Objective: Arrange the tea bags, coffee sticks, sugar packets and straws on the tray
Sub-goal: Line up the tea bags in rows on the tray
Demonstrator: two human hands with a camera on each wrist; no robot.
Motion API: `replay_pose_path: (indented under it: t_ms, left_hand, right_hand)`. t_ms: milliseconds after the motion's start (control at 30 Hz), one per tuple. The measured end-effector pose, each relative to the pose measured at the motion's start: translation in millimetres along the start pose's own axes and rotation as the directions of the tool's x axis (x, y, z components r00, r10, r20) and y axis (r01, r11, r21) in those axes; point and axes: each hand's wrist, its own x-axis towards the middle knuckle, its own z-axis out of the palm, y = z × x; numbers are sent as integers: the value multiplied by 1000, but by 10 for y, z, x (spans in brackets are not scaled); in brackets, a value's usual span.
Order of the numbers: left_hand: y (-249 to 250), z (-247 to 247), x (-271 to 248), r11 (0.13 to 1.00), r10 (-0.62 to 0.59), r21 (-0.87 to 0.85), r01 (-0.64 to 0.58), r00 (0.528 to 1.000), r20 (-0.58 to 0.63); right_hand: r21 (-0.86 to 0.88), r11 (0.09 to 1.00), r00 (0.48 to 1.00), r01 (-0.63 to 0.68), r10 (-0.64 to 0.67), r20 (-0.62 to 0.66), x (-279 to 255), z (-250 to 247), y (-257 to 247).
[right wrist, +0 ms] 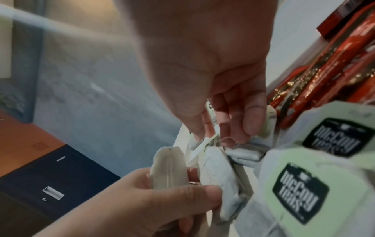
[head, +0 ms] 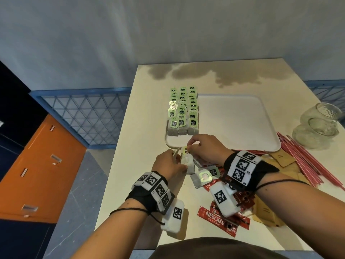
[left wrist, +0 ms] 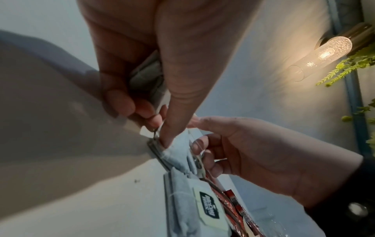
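Observation:
Three rows of green-tagged tea bags lie along the left side of the white tray. Just in front of the tray's near-left corner, my left hand grips two tea bags between thumb and fingers. My right hand pinches the green tag and string at the top of one of them. The left wrist view has my thumb pressing on the held tea bag. More loose tea bags lie under my right wrist on red coffee sticks.
Brown sugar packets and red straws lie on the table to the right of the tray's front edge. Two glass jars stand at the right edge. Most of the tray is bare. The table's left edge is close to my left hand.

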Motion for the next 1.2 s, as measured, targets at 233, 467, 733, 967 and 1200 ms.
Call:
replay_pose_path:
  t_ms: [233, 467, 733, 967, 1200]
  left_hand:
    - [-26, 1, -28, 995, 26, -97, -28, 1000, -16]
    - [-69, -37, -36, 954, 125, -269, -133, 991, -46]
    - [-67, -36, -51, 975, 127, -190, -115, 991, 52]
    - [-45, -53, -43, 980, 119, 150, -132, 989, 91]
    - [-145, -262, 24, 994, 98, 56, -98, 995, 1]
  right_hand:
    - [-4, 1000, 1000, -4, 5, 27, -27, -75, -28]
    - [201, 971, 987, -125, 100, 129, -62, -133, -4]
    - [246, 960, 985, -136, 103, 140, -55, -177, 46]
    - [-133, 990, 995, 35, -22, 95, 50, -88, 58]
    - [-159, 986, 998, 54, -55, -4, 63, -123, 79]
